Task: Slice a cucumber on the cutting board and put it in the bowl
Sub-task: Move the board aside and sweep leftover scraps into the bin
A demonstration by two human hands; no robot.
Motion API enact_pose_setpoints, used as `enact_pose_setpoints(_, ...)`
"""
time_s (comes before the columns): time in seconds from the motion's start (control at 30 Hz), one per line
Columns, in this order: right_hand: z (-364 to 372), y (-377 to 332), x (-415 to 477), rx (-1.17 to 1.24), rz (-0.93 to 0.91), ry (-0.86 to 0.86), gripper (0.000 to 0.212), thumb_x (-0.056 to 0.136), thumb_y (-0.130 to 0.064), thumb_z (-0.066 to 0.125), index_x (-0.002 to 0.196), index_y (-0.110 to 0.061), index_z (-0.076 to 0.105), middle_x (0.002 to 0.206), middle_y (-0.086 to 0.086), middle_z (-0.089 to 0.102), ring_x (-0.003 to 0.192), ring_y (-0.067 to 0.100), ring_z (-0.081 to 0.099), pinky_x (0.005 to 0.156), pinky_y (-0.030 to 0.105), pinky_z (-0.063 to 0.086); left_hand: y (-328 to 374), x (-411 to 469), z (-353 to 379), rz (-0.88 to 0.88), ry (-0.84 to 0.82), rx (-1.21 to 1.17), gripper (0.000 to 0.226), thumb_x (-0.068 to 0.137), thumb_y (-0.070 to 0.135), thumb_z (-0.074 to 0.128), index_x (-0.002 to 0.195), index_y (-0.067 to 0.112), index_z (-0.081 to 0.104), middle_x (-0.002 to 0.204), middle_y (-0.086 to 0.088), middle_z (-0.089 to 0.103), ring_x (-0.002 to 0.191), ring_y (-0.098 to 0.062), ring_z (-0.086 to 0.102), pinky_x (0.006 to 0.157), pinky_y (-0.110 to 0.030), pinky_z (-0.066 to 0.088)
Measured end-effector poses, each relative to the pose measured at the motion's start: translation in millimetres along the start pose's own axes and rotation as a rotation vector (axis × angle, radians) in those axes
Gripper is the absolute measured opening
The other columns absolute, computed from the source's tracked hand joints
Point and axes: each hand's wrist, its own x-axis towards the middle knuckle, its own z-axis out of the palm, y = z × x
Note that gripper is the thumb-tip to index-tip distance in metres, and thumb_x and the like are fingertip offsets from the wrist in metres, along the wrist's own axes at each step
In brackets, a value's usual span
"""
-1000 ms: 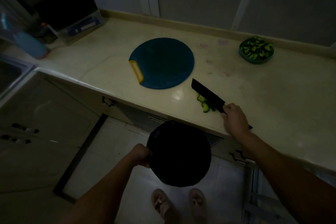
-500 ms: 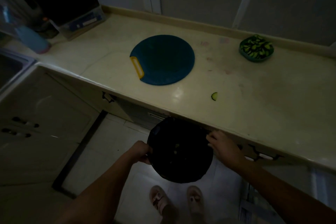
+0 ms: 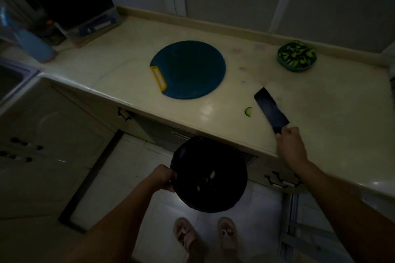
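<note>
Right hand [image 3: 291,147] grips knife [image 3: 271,110], left hand [image 3: 163,179] bin [image 3: 224,168] (perhaps cucumber scraps [image 3: 212,174])

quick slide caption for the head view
Right hand holds a black cleaver beside a stray cucumber slice; left hand holds a black bin below the counter.

No legible text, labels or numbers anywhere.

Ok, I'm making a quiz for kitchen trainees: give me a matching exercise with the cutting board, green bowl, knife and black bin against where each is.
1 cutting board
2 green bowl
3 knife
4 black bin

A gripped by the right hand
B held at its rim by the left hand, below the counter edge
C full of cucumber slices, at the counter's back edge
D bare, in the middle of the counter

Pairs: 1-D, 2-C, 3-A, 4-B
</note>
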Motion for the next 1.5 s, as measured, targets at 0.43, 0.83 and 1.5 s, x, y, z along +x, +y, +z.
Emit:
enact_pose_setpoints(0.43, 10.5, 15.2, -39.2, -0.107, -0.19, -0.115, 0.037, 0.097, -0.011, 0.042, 0.129, 0.007, 0.041, 0.125, 0.023, 0.041, 0.105, 0.032, 0.048, 0.088, 0.031, 0.039, -3.8, 2.3, 0.5, 0.017, 0.005, -0.006, 0.005, 0.077, -0.011, 0.055, 0.075, -0.007, 0.058, 0.059, -0.018, 0.06, 0.047, -0.026, 0.063, 0.047, -0.03, 0.055)
enact_pose_setpoints(0.83, 30.5, 29.5, -77.9, -0.172, -0.619, -0.263, 0.019, 0.081, -0.014, 0.062, 0.097, -0.007, 0.056, 0.089, 0.012, 0.058, 0.067, 0.022, 0.06, 0.059, 0.018, 0.046, -16.2, 6.7, -4.8, 0.005, 0.041, -0.013, 0.004, 0.082, -0.008, 0.054, 0.081, -0.007, 0.058, 0.072, -0.022, 0.063, 0.058, -0.029, 0.066, 0.052, -0.032, 0.056)
enact_pose_setpoints(1.5, 113.3, -185.8, -95.7, -0.004, -0.404, -0.766, 0.043, 0.087, -0.044, 0.056, 0.108, -0.007, 0.063, 0.105, 0.013, 0.066, 0.094, 0.024, 0.062, 0.08, 0.037, 0.05, -171.6, 32.8, -95.5, -0.222, 0.256, -0.517, 0.013, 0.083, -0.01, 0.054, 0.074, -0.001, 0.053, 0.082, -0.022, 0.061, 0.055, -0.029, 0.062, 0.04, -0.028, 0.051)
